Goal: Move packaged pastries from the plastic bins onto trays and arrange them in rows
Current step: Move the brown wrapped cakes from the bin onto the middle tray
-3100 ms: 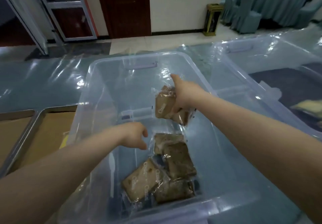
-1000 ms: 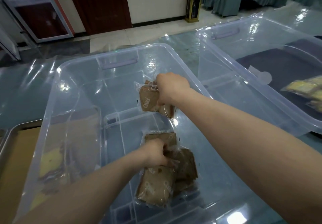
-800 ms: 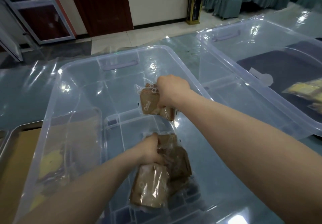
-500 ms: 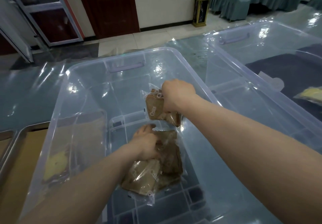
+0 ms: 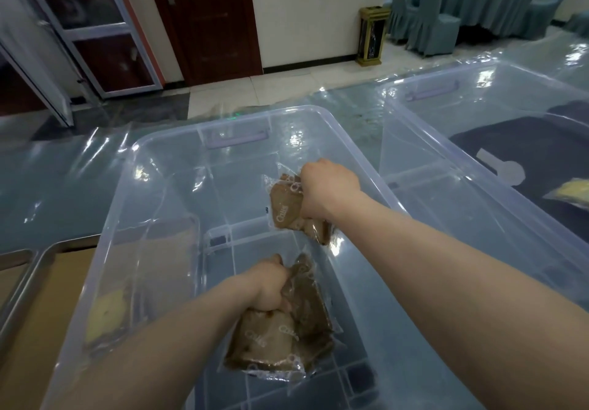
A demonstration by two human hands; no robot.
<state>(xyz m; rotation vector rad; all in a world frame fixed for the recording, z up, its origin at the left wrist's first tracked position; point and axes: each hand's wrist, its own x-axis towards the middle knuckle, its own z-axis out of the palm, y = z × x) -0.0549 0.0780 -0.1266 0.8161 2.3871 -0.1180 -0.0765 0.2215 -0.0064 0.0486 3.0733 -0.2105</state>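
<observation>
The fingers of the left hand (image 5: 269, 288) are curled tight round the gathered wrapper tops of a bundle of brown pastries in clear printed plastic packets (image 5: 280, 333), which hangs below the fist. 3.1 s ago this hand was held empty above those packets, which lay flat on the floor of the bin. 0.5 s ago the fingers were only closing on them.

The fingers of the right hand (image 5: 328, 189) are clenched round a second bundle of brown wrapped pastries (image 5: 287, 210), in a grip unchanged across the earlier frames. How many packets are held in each bundle cannot be told.

Both bundles are kept inside the large clear plastic storage bin (image 5: 153, 243), which stands open at the top. The right hand is placed near the bin's right wall, just below the rim. The left hand is held mid-bin, well apart from the left wall.

Just beside that left wall lies a metal tray lined with brown paper (image 5: 41, 285), and a yellow wrapped pastry (image 5: 108, 314) on it is seen through the plastic. A second clear plastic bin (image 5: 478, 68) stands to the right, with a yellow packet (image 5: 570, 191) inside. A glossy transparent sheet (image 5: 47, 180) is spread under everything.
</observation>
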